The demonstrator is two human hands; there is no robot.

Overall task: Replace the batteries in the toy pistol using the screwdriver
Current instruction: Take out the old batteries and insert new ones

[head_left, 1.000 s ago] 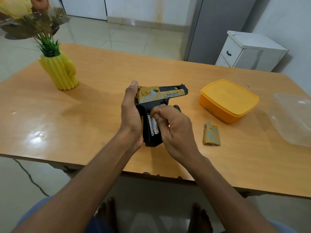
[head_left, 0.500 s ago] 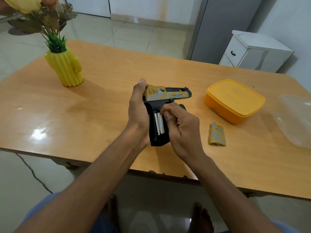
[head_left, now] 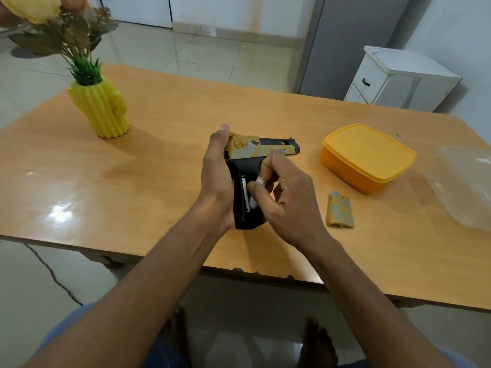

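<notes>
The toy pistol, yellow on top with a black grip, is held above the table with its barrel pointing right. My left hand wraps the back of the grip. The grip's battery bay is uncovered, and a white battery lies inside it. My right hand pinches a second battery by its upper end, tilted partly out of the bay. The yellow-grey battery cover lies on the table to the right. No screwdriver is in view.
A yellow lidded box stands at the right, with a clear plastic container beyond it at the table's right edge. A yellow cactus vase with flowers stands at the far left. The wooden table has its front edge near my knees.
My right hand's fingers have lifted one battery's upper end out of the grip's bay, where both lay flat before. The left hand keeps the same hold on the pistol.
</notes>
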